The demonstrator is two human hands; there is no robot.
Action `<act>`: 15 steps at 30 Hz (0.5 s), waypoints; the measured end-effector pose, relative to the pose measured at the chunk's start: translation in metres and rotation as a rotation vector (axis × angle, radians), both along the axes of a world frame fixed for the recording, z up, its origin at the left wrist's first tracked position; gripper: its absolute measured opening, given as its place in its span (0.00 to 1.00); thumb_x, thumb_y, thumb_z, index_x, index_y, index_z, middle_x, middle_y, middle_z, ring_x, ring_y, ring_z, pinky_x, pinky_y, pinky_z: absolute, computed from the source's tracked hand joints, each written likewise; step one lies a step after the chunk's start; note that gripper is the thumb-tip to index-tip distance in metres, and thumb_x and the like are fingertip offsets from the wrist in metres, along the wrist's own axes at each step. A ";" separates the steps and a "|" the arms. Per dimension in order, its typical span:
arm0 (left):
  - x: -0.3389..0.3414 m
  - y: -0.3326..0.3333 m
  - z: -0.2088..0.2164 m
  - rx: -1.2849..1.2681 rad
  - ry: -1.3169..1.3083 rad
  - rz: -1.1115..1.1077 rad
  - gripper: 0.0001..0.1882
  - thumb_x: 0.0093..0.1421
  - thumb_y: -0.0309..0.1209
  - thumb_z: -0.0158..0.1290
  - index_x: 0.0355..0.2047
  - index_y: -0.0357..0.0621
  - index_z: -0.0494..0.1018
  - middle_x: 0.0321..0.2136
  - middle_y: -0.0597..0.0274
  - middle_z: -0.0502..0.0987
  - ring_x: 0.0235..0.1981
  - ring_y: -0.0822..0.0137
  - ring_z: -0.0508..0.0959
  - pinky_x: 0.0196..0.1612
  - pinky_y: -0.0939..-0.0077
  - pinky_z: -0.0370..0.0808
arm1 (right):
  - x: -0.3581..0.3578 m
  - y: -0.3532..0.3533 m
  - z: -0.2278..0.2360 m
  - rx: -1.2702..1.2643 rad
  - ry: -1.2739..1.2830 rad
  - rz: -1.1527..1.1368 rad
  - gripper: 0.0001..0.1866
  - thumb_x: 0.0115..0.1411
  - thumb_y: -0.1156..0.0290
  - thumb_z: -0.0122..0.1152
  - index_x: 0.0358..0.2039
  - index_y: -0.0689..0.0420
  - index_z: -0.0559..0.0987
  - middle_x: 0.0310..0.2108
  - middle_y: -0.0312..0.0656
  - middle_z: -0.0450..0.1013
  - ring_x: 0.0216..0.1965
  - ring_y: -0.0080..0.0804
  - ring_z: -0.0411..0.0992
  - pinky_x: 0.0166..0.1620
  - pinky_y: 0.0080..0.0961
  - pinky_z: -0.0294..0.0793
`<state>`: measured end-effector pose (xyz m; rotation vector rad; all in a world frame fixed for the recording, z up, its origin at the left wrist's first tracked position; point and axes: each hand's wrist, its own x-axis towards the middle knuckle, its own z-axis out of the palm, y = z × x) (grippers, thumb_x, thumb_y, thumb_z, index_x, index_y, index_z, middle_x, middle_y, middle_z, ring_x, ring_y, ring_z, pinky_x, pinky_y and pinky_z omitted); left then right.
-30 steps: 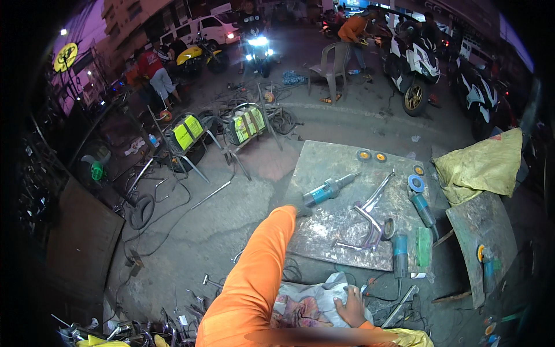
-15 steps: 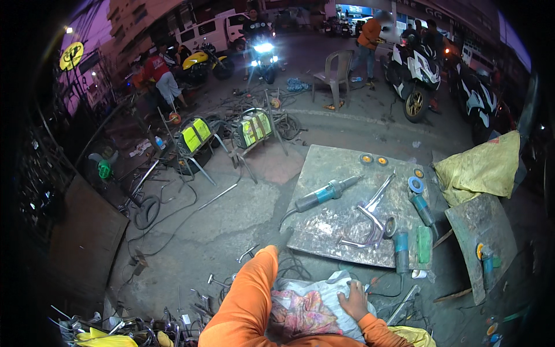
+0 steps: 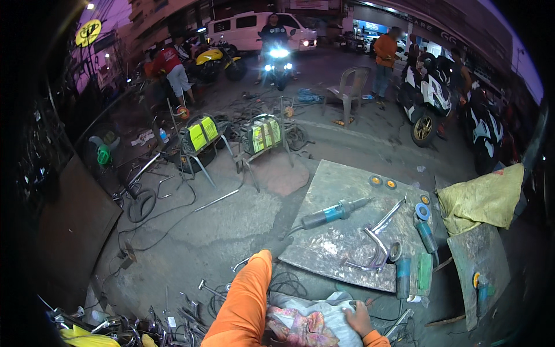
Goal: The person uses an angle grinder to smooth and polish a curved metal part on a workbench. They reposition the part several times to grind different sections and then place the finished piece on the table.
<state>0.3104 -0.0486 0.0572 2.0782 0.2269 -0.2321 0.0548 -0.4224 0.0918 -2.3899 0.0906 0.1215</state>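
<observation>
My left arm in its orange sleeve reaches up from the lower edge, and the hand belonging to it cannot be seen. My right hand lies on a light grey cloth over my lap, fingers apart and holding nothing. Beside it is a pink patterned cloth. Ahead, a worn metal-topped board carries a long teal grinder, a bent chrome tube piece, a teal angle grinder, another with a blue disc, and a green block.
Two yellow-green welding machines stand on metal frames, cables trailing over the floor. Metal parts pile up at lower left. A yellowish sack lies at right, a plastic chair farther off. People and a lit motorcycle are beyond.
My view has shifted, so the board and my right hand appear lower in the picture. The white van shows farther right. The right hand stays on the grey cloth.
</observation>
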 end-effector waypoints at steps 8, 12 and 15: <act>0.013 0.013 0.097 0.694 -0.121 -0.520 0.24 0.67 0.46 0.49 0.62 0.57 0.70 0.36 0.40 0.83 0.38 0.40 0.83 0.42 0.48 0.78 | 0.067 -0.034 -0.007 -0.135 -0.179 0.105 0.17 0.58 0.62 0.68 0.37 0.64 0.79 0.33 0.54 0.76 0.36 0.52 0.75 0.41 0.43 0.73; -0.018 -0.003 0.101 0.795 -0.352 -0.891 0.25 0.65 0.41 0.50 0.62 0.55 0.69 0.33 0.43 0.82 0.32 0.40 0.83 0.34 0.46 0.77 | 0.084 -0.016 0.008 -0.127 0.002 0.223 0.20 0.59 0.60 0.67 0.42 0.64 0.78 0.40 0.58 0.75 0.45 0.58 0.74 0.50 0.46 0.72; -0.041 -0.004 0.086 0.662 -0.471 -0.806 0.25 0.62 0.34 0.51 0.61 0.56 0.70 0.31 0.47 0.82 0.30 0.41 0.83 0.32 0.45 0.77 | 0.087 -0.010 0.021 -0.127 0.005 0.260 0.21 0.59 0.60 0.67 0.43 0.64 0.78 0.40 0.57 0.75 0.45 0.58 0.74 0.51 0.45 0.73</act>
